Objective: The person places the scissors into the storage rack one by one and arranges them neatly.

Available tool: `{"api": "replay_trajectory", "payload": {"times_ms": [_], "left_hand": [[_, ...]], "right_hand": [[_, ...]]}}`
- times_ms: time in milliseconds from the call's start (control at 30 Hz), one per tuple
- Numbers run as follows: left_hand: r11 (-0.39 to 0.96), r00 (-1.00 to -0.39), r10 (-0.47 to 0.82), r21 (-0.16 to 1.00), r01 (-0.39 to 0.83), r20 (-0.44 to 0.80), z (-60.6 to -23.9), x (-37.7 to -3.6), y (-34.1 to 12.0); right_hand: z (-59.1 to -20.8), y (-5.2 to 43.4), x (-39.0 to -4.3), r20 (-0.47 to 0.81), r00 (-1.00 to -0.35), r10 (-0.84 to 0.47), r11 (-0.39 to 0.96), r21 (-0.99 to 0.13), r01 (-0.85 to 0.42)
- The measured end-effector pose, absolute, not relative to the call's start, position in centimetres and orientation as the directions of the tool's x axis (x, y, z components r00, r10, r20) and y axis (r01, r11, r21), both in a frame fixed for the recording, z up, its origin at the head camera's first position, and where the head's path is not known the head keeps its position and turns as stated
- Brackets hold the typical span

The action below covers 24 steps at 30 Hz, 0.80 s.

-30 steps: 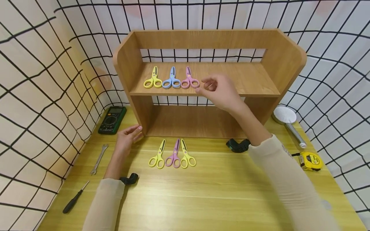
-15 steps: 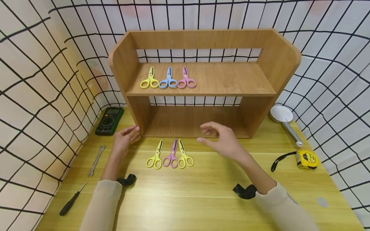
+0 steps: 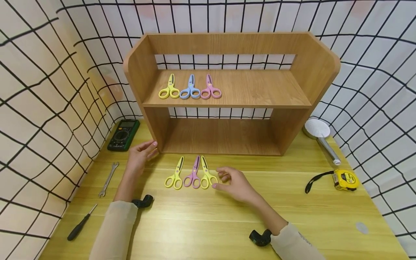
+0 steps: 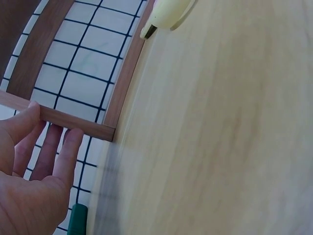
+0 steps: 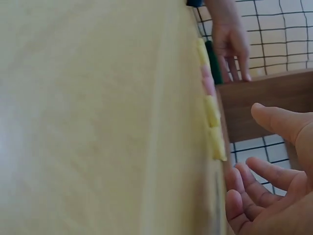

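Observation:
My left hand [image 3: 139, 157] touches the left side panel of a two-tier wooden shelf [image 3: 229, 41]; in the left wrist view its nearly straight fingers [image 4: 66, 159] lie at the panel's edge. On the table before the shelf lie yellow scissors [image 3: 177, 174], purple scissors [image 3: 195, 172] and a second yellow pair [image 3: 206, 172], blades pointing away. Just right of that second pair, my right hand [image 3: 235, 185] reaches in with thumb and fingers apart, holding nothing. The upper tier carries yellow scissors [image 3: 170, 86], blue scissors [image 3: 191, 86] and pink scissors [image 3: 209, 85] in a row.
Left of the shelf lie a green multimeter [image 3: 124, 135], a wrench [image 3: 108, 179] and a screwdriver [image 3: 79, 226]. At the right are a round white-faced tool with a grey handle [image 3: 328, 150] and a yellow tape measure [image 3: 346, 180]. Grid-patterned cloth [image 3: 39, 108] surrounds the table.
My right hand has come down from the upper tier, beside the pink scissors, to the rightmost yellow scissors on the table. The left hand stays at the shelf panel; all scissors lie as before.

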State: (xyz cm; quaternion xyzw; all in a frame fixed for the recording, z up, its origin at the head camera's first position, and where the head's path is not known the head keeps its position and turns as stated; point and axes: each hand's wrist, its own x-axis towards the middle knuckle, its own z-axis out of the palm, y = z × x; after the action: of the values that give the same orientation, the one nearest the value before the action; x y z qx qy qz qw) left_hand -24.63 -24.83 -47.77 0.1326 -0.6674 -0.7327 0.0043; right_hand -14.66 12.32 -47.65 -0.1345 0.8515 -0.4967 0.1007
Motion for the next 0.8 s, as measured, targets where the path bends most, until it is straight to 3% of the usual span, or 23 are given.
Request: {"api": "replay_trajectory", "payload": {"times_ms": [533, 800], "left_hand": [[-0.133, -0.965, -0.184, 0.977, -0.164, -0.187, -47.7, -24.7, -24.6], [-0.107, -0.963, -0.181, 0.977, -0.182, -0.199, -47.7, -24.6, -24.7]], "right_hand": [[-49.0, 10.3, -15.3, -0.043, -0.964, -0.262, 0.655, -0.742, -0.145], [-48.4, 11.2, -15.5, -0.088, -0.948, -0.307, 0.532, -0.841, -0.095]]}}
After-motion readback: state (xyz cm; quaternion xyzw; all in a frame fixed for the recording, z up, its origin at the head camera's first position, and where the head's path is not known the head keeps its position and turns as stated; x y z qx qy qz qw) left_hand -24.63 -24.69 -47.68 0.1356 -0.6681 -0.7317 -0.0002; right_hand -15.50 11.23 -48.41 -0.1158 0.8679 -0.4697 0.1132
